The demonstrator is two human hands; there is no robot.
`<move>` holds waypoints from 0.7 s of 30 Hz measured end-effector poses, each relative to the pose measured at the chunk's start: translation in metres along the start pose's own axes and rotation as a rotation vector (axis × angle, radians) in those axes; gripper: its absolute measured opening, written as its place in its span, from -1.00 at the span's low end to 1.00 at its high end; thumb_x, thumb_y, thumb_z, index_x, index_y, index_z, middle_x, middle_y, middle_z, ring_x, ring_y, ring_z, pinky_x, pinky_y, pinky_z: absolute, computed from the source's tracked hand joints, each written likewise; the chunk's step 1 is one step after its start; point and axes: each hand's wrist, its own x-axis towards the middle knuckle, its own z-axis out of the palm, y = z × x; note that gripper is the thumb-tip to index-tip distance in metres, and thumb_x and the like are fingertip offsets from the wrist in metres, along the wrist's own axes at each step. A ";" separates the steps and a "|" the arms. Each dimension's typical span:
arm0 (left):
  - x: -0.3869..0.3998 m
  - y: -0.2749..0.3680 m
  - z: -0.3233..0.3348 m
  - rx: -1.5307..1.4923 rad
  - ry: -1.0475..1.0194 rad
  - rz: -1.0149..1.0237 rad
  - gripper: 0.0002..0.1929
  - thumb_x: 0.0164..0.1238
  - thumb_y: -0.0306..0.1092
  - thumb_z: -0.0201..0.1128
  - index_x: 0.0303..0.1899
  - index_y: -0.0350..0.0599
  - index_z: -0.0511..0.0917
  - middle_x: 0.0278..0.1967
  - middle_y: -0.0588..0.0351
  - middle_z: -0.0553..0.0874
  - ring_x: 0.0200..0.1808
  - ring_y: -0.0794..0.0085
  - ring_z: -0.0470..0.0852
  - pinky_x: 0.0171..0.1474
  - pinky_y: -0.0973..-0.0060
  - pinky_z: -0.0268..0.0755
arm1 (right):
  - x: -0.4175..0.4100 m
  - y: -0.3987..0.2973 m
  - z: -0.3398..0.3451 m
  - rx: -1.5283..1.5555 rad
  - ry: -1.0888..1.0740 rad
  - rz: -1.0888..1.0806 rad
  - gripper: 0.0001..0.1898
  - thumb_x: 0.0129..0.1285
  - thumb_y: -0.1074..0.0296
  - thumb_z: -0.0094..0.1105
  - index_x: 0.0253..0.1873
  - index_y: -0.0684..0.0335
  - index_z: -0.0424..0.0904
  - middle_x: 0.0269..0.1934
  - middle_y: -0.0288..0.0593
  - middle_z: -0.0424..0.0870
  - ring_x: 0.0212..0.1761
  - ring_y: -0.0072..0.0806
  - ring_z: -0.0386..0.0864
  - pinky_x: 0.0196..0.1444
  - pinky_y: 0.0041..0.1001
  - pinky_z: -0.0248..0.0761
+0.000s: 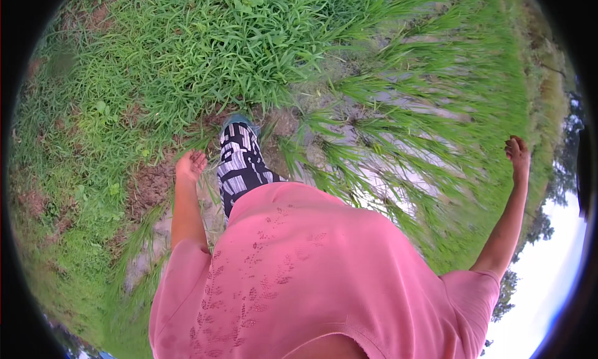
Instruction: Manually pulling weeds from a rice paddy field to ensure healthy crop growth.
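My left hand [192,163] hangs beside my patterned trouser leg [243,158], palm up with mud on its fingers, above a strip of muddy soil [152,183]. It holds nothing. Out at the far side, my right hand [517,149] is raised over the flooded field with its fingers partly curled; nothing shows in it. A teal shoe [239,119] is at the end of the leg, at the edge of the grass. Clumps of grass-like crop plants [341,153] stand in shallow water [387,172] in front of my pink shirt [299,256].
Dense green grass [224,46] covers the ground at the upper left. Wet mud [285,125] borders the water. More crop plants [154,223] grow in water at the lower left. Trees [542,226] and bright sky lie along the right rim.
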 end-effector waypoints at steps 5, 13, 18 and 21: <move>-0.046 0.055 0.023 0.116 -0.024 -0.027 -0.76 0.31 -0.28 -0.04 -0.06 -0.13 0.33 -0.17 0.05 0.53 -0.20 0.27 0.54 -0.21 0.27 0.45 | -0.015 -0.098 0.005 0.173 0.037 -0.096 -0.68 0.29 0.22 -0.01 0.03 0.29 0.43 -0.28 -0.24 0.60 -0.39 -0.66 0.48 -0.32 -0.66 0.32; -0.064 0.109 0.070 0.287 0.139 0.049 -0.68 0.33 -0.26 -0.06 0.04 -0.19 0.30 -0.11 0.02 0.51 -0.13 0.29 0.51 -0.17 0.30 0.44 | -0.180 0.155 0.212 0.320 -0.530 0.637 -0.81 0.16 0.37 0.04 -0.15 0.29 0.43 -0.46 -0.23 0.56 -0.53 -0.56 0.49 -0.56 -0.54 0.35; -0.082 0.075 0.128 0.296 0.128 0.089 -0.69 0.32 -0.22 -0.04 0.02 -0.13 0.34 -0.12 0.06 0.53 -0.18 0.33 0.54 -0.20 0.33 0.45 | -0.148 0.150 0.278 0.316 -0.849 0.626 -0.81 0.18 0.39 0.00 -0.13 0.29 0.45 -0.45 -0.22 0.54 -0.51 -0.55 0.48 -0.51 -0.57 0.35; -0.111 0.022 0.156 0.331 0.136 -0.010 -0.72 0.30 -0.22 -0.03 -0.03 -0.10 0.37 -0.15 0.10 0.56 -0.21 0.35 0.55 -0.21 0.33 0.45 | -0.066 0.158 0.278 0.158 -0.893 0.287 -0.80 0.19 0.36 0.01 -0.11 0.29 0.45 -0.42 -0.24 0.56 -0.46 -0.55 0.49 -0.43 -0.57 0.37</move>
